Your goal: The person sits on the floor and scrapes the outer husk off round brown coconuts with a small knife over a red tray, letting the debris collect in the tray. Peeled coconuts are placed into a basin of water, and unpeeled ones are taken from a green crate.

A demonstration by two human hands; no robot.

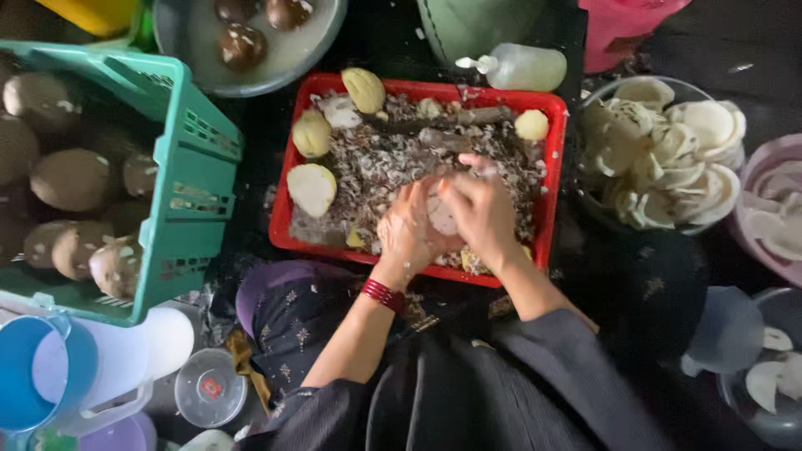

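Both my hands meet over a red tray [286, 194] full of brown and white peelings. My left hand [408, 230] cups a pale white piece [440, 215] from below and the left. My right hand [483, 209] is closed over the same piece from the right, blurred, with a small blade tip [487, 169] showing above its fingers. Several peeled yellowish-white pieces [312, 188] lie along the tray's left and far edges. Red bangles [382, 295] ring my left wrist.
A green crate [188, 179] of brown unpeeled tubers stands at left. A grey bowl [280, 63] with dark round ones sits at the back. A bowl of white slices [668, 154] is at right, with pink and grey basins beyond. A blue jug [33, 376] is near left.
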